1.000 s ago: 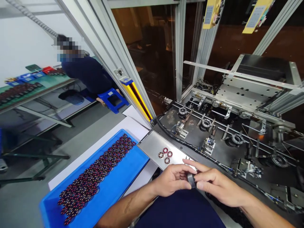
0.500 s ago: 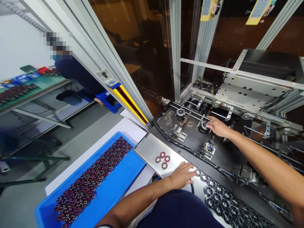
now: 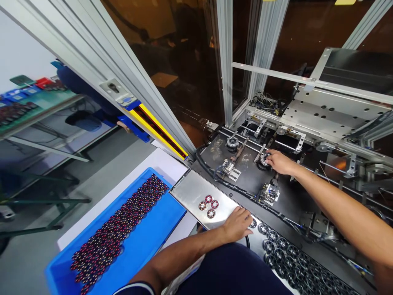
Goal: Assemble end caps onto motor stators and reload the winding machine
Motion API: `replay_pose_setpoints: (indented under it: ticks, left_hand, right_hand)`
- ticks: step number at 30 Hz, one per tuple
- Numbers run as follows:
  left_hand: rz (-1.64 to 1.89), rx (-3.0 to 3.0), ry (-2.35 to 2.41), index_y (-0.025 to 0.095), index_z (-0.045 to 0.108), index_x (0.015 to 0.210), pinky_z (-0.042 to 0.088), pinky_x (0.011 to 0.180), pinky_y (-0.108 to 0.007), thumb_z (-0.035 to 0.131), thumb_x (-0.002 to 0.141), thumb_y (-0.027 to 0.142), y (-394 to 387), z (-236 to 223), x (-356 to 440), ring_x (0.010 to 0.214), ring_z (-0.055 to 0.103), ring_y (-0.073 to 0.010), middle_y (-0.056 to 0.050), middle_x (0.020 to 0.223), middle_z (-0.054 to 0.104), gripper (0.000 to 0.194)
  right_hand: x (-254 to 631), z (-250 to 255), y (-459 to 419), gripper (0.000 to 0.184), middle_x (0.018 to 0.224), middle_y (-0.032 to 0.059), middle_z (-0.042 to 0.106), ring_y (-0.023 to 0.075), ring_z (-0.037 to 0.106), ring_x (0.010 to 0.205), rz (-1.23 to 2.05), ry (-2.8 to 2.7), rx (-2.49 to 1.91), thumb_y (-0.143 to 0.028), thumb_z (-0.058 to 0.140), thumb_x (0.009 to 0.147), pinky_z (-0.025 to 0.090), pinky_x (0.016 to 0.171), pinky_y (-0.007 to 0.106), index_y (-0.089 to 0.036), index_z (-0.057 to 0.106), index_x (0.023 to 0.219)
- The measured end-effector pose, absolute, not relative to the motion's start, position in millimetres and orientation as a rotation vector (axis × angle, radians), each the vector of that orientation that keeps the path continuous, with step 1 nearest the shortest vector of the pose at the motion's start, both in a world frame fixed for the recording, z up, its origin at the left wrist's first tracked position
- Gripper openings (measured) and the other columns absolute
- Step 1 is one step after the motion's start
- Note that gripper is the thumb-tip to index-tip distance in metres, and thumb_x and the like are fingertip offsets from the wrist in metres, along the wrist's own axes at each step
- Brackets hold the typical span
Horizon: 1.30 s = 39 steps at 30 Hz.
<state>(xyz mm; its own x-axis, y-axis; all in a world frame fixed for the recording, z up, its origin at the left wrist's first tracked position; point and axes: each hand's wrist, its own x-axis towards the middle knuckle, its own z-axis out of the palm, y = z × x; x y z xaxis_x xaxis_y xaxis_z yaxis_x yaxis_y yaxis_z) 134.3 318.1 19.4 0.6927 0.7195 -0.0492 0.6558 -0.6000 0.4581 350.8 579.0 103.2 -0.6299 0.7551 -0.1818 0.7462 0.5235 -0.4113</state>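
Note:
My left hand rests on the metal tray. Its fingers and thumb close around the edge of a black-and-silver spoked motor rotor, partly covered by the fingers. Left of that hand lie several small motor stators with red and copper-coloured windings. Farther in, on the machine's dark plate, my right hand has its fingertips curled on a round motor part seated in a fixture; the fingers hide its right side. A similar round part sits in another fixture.
Rows of rotors fill the tray's right portion. A blue bin holds many stators on the left. Aluminium posts and a yellow light-curtain strip frame the machine. A co-worker's dark sleeve shows beyond.
My left fingers have drawn together on the rotor, and it has shifted slightly left, away from the row. My right hand stays at the same fixture. The camera view has tilted a little.

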Motion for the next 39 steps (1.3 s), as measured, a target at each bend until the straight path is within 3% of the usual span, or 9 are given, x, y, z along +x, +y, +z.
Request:
replay_pose_setpoints:
  ticks: [12,17,20,24,28,32,34,36,39]
  left_hand:
    - [0.376,2.391,1.014,0.016,0.057,0.093,0.046,0.085,-0.039,0.066,0.086,0.03,318,29,141,0.093,0.062,-0.025,-0.011,0.101,0.068,0.018]
    - [0.732,2.169,1.115,0.017,0.055,0.107,0.05,0.087,-0.039,0.063,0.086,0.026,310,70,115,0.096,0.064,-0.0243,-0.011,0.105,0.069,0.025]
    - [0.952,1.984,1.195,0.018,0.052,0.115,0.05,0.091,-0.04,0.057,0.09,0.022,306,107,91,0.104,0.063,-0.0243,-0.013,0.11,0.066,0.026]
    - [1.111,1.821,1.178,0.02,0.052,0.119,0.049,0.093,-0.039,0.052,0.094,0.024,309,151,65,0.109,0.061,-0.0234,-0.012,0.114,0.064,0.025]
    - [1.167,1.747,1.095,0.019,0.056,0.12,0.048,0.095,-0.038,0.051,0.097,0.031,313,184,57,0.112,0.059,-0.0235,-0.012,0.117,0.063,0.027]
    - [1.198,1.669,1.067,0.017,0.058,0.119,0.049,0.091,-0.035,0.06,0.093,0.039,305,206,55,0.103,0.063,-0.0221,-0.012,0.11,0.067,0.034]
    - [1.226,1.619,1.064,0.016,0.058,0.113,0.05,0.087,-0.033,0.066,0.089,0.043,298,213,54,0.094,0.064,-0.0202,-0.01,0.102,0.068,0.036]
    - [1.237,1.588,1.036,0.016,0.06,0.106,0.049,0.083,-0.031,0.07,0.086,0.044,290,217,55,0.088,0.064,-0.0184,-0.008,0.095,0.067,0.037]
    - [1.242,1.543,0.963,0.016,0.061,0.102,0.049,0.083,-0.03,0.073,0.083,0.045,281,218,63,0.087,0.063,-0.0174,-0.007,0.093,0.067,0.036]
  right_hand:
    - [350,106,564,0.029,0.127,0.0095,0.062,0.0228,0.061,0.113,0.438,-2.678,-1.335,-0.038,0.058,0.097,0.05,0.1,0.047,-0.019,0.064,0.117]
    - [371,124,530,0.041,0.146,0.0173,0.05,0.0315,0.04,0.14,0.258,-2.684,-1.237,-0.019,0.048,0.096,0.041,0.11,0.053,-0.013,0.053,0.137]
    - [381,127,517,0.056,0.153,0.0144,0.043,0.0328,0.031,0.146,0.252,-2.794,-1.131,-0.007,0.044,0.087,0.041,0.11,0.054,-0.012,0.05,0.142]
    - [381,125,518,0.06,0.149,0.0161,0.048,0.0338,0.038,0.142,0.226,-2.829,-1.111,-0.003,0.044,0.079,0.041,0.107,0.056,-0.011,0.055,0.137]
    - [365,144,521,0.046,0.132,0.0193,0.063,0.0364,0.05,0.133,0.225,-2.782,-1.078,-0.004,0.044,0.08,0.046,0.102,0.056,-0.011,0.066,0.12]
    - [331,196,473,0.039,0.133,0.0222,0.06,0.0373,0.047,0.133,0.214,-2.608,-1.016,-0.023,0.047,0.094,0.04,0.109,0.058,-0.013,0.06,0.129]
    - [312,224,425,0.048,0.135,0.0162,0.059,0.0317,0.052,0.129,0.279,-2.547,-0.921,-0.034,0.056,0.094,0.042,0.111,0.05,-0.018,0.051,0.139]
    - [296,247,375,0.063,0.133,0.0112,0.06,0.0295,0.058,0.119,0.54,-2.495,-0.716,-0.036,0.067,0.088,0.052,0.1,0.046,-0.028,0.042,0.145]
    - [278,262,319,0.069,0.111,0.01,0.065,0.0279,0.063,0.097,0.689,-2.354,-0.584,-0.019,0.067,0.088,0.056,0.08,0.044,-0.036,0.037,0.148]
